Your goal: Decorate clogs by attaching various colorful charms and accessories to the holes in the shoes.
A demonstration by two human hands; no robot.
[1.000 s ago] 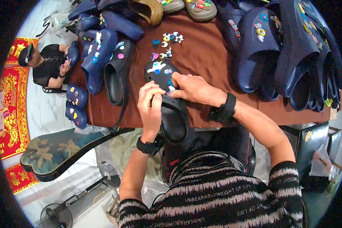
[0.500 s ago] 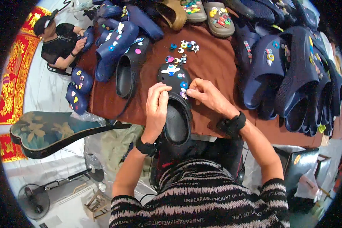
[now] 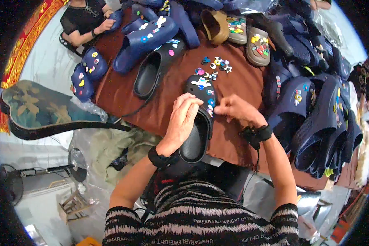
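Note:
A black clog (image 3: pixel 192 141) lies at the table's near edge, toe pointing away, with several colourful shoe charms (image 3: pixel 210 102) on its toe and along its right side. My left hand (image 3: pixel 182 117) is closed over the clog's left side and upper. Just right of the charms, my right hand (image 3: pixel 241 110) is curled with thumb and forefinger close together, slightly apart from the clog. Whatever its fingers may hold is hidden. Beyond the toe, loose charms (image 3: pixel 217 64) lie on the brown cloth (image 3: pixel 244 86).
Another black clog (image 3: pixel 148 76) and blue clogs (image 3: pixel 147 37) sit at left, with tan clogs (image 3: pixel 258 47) at the back. Dark blue slides (image 3: pixel 315 123) are heaped at right. A co-worker (image 3: pixel 86 24) handles a blue clog at far left, beyond a patterned chair (image 3: pixel 49 108).
My right hand has drawn back a little to the right from the charms on the clog's side. My left hand stays on the clog. The whole view has shifted and turned.

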